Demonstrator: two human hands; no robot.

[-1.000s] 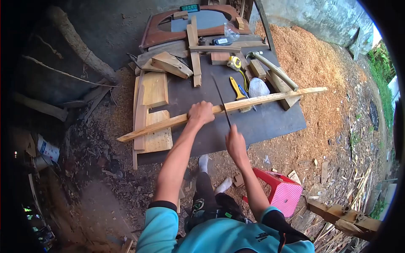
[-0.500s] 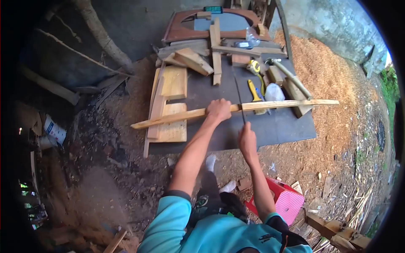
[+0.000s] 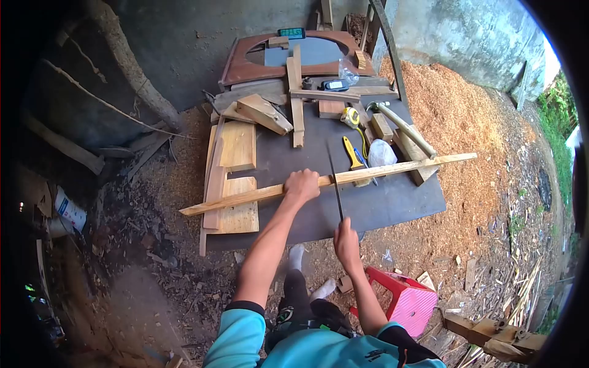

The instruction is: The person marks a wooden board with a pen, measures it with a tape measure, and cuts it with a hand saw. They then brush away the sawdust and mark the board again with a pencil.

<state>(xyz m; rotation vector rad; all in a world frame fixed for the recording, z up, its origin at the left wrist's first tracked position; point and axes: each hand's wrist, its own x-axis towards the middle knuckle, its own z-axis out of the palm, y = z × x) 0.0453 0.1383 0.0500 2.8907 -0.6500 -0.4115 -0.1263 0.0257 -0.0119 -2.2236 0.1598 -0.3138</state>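
A long, narrow wooden strip [image 3: 392, 170] lies slantwise over the dark tabletop, its ends reaching past both sides. My left hand [image 3: 302, 185] is closed around it near its middle, just left of a saw. The saw's thin dark blade [image 3: 337, 195], seen edge-on, crosses the strip and touches it. Its handle is hidden in my right hand [image 3: 346, 240], closed at the table's front edge. Close to the strip's right half lie a yellow-handled brush [image 3: 351, 151], its bristles partly under the strip, and a white rounded object [image 3: 381, 153].
A tape measure [image 3: 350, 117], a hammer [image 3: 408, 130] and wood blocks [image 3: 264, 112] lie on the table [image 3: 294, 226]. Behind is a brown panel [image 3: 236, 75] with an oval opening. A red stool [image 3: 412, 306] stands by my right arm. Sawdust [image 3: 445, 101] is heaped at right.
My right hand has drawn the saw back toward my body, with more blade showing before the strip. My left hand still grips the strip. The whole view has shifted slightly.
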